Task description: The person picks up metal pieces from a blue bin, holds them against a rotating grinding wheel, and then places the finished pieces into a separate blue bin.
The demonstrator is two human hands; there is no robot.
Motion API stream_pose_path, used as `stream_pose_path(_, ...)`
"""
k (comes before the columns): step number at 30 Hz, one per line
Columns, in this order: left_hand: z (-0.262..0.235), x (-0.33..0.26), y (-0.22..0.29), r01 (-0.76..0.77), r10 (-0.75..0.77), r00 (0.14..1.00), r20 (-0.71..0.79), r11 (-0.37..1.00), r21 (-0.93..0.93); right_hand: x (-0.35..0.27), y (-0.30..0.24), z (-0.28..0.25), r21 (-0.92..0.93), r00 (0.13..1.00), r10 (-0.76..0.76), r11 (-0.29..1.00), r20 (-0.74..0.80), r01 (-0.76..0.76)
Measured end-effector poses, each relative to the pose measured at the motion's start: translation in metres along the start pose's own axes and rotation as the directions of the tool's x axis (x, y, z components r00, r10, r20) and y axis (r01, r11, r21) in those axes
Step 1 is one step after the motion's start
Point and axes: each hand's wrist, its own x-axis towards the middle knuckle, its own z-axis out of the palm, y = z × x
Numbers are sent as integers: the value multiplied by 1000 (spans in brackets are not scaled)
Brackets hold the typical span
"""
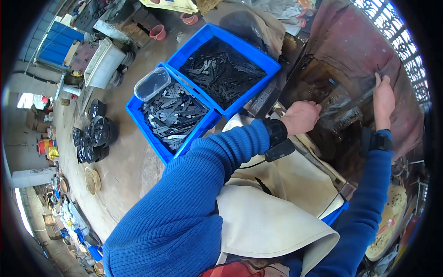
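My left hand (302, 117) is closed over a dark, wet, brown work bay, its fingers curled at one end of a thin greyish strip. On the far side of the bay, my right hand (384, 99) is closed in a pinch, thumb and finger pointing up, with a small dark tip showing above them. What each hand grips is mostly hidden. Between and below the hands lies a wet, grimy block (348, 118). A reddish-brown cloth (341, 34) hangs behind the bay. A cream apron (267, 221) covers my lap.
Left of the bay stand a large blue crate (274, 67) and a smaller blue crate (134, 111), both holding many dark flat blade-like pieces. A clear plastic tub (152, 84) rests on the smaller one. Black bag-lined buckets (99, 131) and a wicker basket (92, 181) stand on the floor.
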Motion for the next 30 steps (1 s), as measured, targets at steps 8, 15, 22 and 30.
stream_pose_path(8,0,2,1,20,-22,996,86,999,30,2,-1,0,1,1000,27,1000,11,-27)
stream_pose_path(15,-2,2,2,28,-31,994,108,999,33,-3,-4,-2,-4,1000,29,1000,0,-29)
stream_pose_path(22,2,1,-1,22,-27,994,107,999,48,-2,-7,-4,-12,998,47,999,30,-46)
stream_pose_path(30,2,2,0,50,-56,993,107,997,56,-2,-7,-3,0,998,55,999,18,-55)
